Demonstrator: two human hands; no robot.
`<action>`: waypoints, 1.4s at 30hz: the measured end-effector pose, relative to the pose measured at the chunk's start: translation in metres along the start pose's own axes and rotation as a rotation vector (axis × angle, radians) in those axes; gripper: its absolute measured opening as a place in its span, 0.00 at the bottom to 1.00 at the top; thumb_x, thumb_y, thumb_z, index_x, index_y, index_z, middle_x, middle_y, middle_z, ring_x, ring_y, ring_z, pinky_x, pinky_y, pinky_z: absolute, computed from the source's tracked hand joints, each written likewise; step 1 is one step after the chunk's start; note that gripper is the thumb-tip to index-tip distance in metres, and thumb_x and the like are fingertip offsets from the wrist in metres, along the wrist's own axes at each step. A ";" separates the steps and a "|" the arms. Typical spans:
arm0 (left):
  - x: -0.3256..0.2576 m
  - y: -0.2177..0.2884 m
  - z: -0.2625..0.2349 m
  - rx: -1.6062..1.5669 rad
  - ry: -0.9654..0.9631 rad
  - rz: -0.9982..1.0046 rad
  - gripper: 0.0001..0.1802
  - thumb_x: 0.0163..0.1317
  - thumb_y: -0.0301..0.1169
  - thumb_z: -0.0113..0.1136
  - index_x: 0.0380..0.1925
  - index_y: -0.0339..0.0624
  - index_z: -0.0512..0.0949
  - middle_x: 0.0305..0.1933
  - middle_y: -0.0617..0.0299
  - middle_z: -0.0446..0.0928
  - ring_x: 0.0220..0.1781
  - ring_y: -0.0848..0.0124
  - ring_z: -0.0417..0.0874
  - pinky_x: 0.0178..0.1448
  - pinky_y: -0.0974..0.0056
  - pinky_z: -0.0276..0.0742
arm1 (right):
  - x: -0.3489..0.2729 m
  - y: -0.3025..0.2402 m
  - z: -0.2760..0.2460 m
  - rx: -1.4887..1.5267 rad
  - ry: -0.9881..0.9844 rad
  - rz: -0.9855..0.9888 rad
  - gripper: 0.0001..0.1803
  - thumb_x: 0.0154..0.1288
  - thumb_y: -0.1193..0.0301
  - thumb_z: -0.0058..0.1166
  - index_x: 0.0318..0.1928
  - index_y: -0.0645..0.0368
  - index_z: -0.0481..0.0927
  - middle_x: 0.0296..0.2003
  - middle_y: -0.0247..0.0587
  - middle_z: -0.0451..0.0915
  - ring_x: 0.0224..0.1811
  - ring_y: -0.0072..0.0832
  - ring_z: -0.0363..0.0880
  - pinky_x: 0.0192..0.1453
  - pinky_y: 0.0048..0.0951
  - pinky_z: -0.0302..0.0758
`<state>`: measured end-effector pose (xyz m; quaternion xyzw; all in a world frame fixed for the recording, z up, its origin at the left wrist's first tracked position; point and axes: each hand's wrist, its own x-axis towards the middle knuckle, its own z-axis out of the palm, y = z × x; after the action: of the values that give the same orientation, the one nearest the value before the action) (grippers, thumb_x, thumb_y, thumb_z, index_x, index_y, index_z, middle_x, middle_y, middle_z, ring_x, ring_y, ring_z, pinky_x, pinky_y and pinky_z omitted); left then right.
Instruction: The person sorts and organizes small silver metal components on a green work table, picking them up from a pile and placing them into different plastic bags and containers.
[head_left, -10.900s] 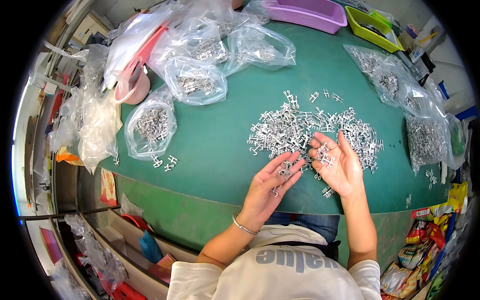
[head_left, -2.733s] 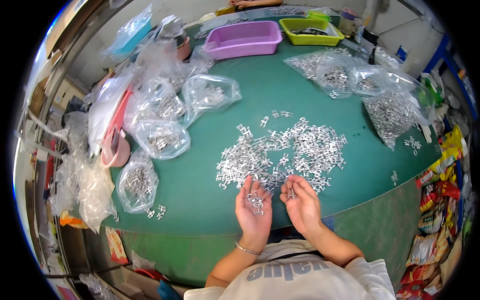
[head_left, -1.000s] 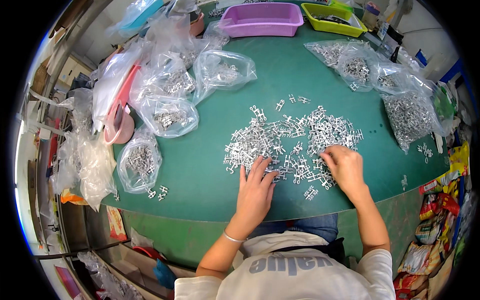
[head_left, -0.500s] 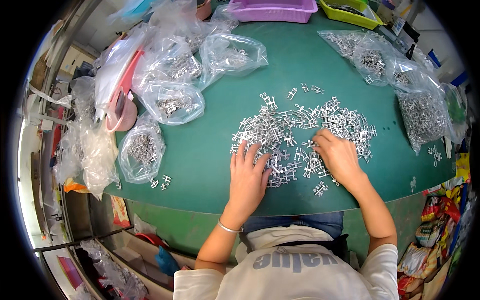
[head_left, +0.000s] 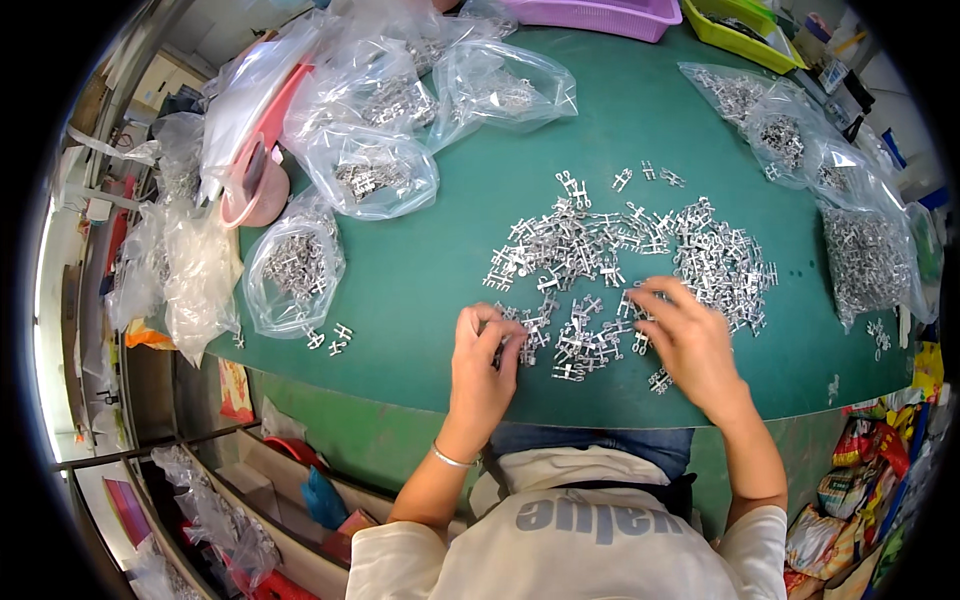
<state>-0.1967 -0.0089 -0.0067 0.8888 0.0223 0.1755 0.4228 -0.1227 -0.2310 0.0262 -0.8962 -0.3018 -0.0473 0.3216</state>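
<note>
Many small silver metal pieces with looped and pronged ends lie on the green table (head_left: 440,290). They form a large left heap (head_left: 560,245), a right heap (head_left: 722,262) and a smaller cluster (head_left: 585,340) close to me. My left hand (head_left: 483,360) is at the left edge of the near pieces, its fingers curled in toward the thumb; whatever they hold is hidden. Over the right side of the cluster hovers my right hand (head_left: 690,340), its thumb and fingers curved but apart, beside a few pieces. I cannot make out anything gripped in it.
Clear plastic bags of the same pieces stand at left (head_left: 295,265) and back left (head_left: 370,180). A full bag (head_left: 865,255) stands at right. A pink scoop-like container (head_left: 262,195) is at left. Purple (head_left: 600,15) and yellow-green (head_left: 745,35) baskets line the back.
My left hand has drawn back toward me from the left heap, its spread fingers now curled. My right hand's thumb and fingers have parted. The whole view has shifted slightly.
</note>
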 end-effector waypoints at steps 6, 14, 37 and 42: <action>0.010 -0.004 0.003 -0.157 0.121 -0.038 0.10 0.47 0.13 0.60 0.29 0.36 0.75 0.35 0.57 0.68 0.42 0.63 0.73 0.45 0.65 0.70 | 0.017 0.000 0.034 -0.119 -0.124 -0.082 0.07 0.53 0.74 0.57 0.34 0.59 0.76 0.37 0.37 0.74 0.22 0.38 0.76 0.23 0.35 0.71; 0.013 -0.007 0.003 -0.458 0.160 -0.181 0.10 0.54 0.12 0.53 0.35 0.32 0.75 0.46 0.58 0.65 0.50 0.70 0.71 0.49 0.70 0.72 | 0.004 0.015 0.009 0.388 -0.149 0.370 0.03 0.61 0.77 0.50 0.31 0.63 0.76 0.25 0.39 0.78 0.18 0.20 0.70 0.22 0.21 0.65; -0.026 0.027 0.013 -1.389 -0.656 -0.773 0.18 0.67 0.31 0.44 0.54 0.31 0.67 0.41 0.54 0.75 0.37 0.70 0.78 0.34 0.72 0.74 | -0.022 -0.035 0.007 0.700 -0.143 0.199 0.09 0.52 0.82 0.56 0.36 0.62 0.81 0.37 0.38 0.78 0.28 0.19 0.74 0.28 0.18 0.69; -0.043 0.028 0.014 -1.306 -0.689 -0.775 0.16 0.66 0.25 0.45 0.52 0.33 0.69 0.40 0.56 0.76 0.38 0.71 0.78 0.39 0.70 0.75 | -0.008 -0.026 0.009 0.292 0.062 0.253 0.10 0.52 0.80 0.57 0.38 0.62 0.80 0.37 0.39 0.77 0.23 0.24 0.73 0.26 0.24 0.70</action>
<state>-0.2350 -0.0453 -0.0065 0.3981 0.0898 -0.2866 0.8668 -0.1448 -0.2136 0.0306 -0.8688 -0.1804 0.0100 0.4610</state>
